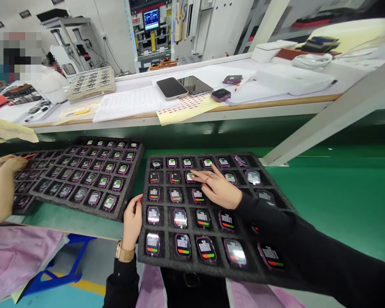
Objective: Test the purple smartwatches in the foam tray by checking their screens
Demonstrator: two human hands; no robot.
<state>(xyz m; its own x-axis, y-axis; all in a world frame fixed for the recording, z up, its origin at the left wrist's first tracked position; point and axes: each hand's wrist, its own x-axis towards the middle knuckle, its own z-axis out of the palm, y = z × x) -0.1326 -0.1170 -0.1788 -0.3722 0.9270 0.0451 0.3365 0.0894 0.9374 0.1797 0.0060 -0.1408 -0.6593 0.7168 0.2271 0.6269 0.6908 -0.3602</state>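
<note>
A dark grey foam tray [167, 262] lies before me, its compartments holding several square smartwatches with purple cases and lit screens. At its left edge, my left hand [133, 220] is closed with bent fingers against the tray's side. My right hand [220, 188] reaches over the tray from the right, fingers stretched out and nothing held. Its fingertips rest on or just above a smartwatch [189, 176] with a white and green screen in the second row from the back. Nearer watches, such as one smartwatch [206, 249], show white text with red and green bars. My right forearm hides some compartments.
Another full foam tray [115, 211] sits close on the left, and a co-worker's hand [14, 163] holds a thin orange tool beyond it. Phones [171, 88], papers and two loose watches [220, 95] lie on the shelf ahead. A slanted metal post [317, 109] stands right.
</note>
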